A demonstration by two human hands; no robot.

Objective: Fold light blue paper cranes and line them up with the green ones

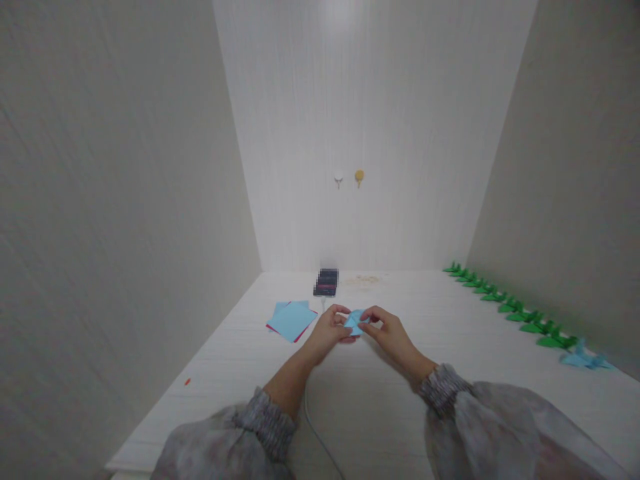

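A small folded piece of light blue paper [356, 321] is held between both hands just above the white table [240, 360]. My left hand [331, 329] pinches its left side with closed fingers. My right hand [387, 328] pinches its right side, fingers curled round it. Both forearms wear patterned sleeves with gathered cuffs.
A stack of light blue square sheets [291, 319] with a red one underneath lies left of the hands. A dark phone [327, 281] with a white cable lies behind them. A row of several green folded paper figures [505, 305] lines the right wall, ending with blue ones [585, 359]. Two hooks [349, 177] hang on the back wall.
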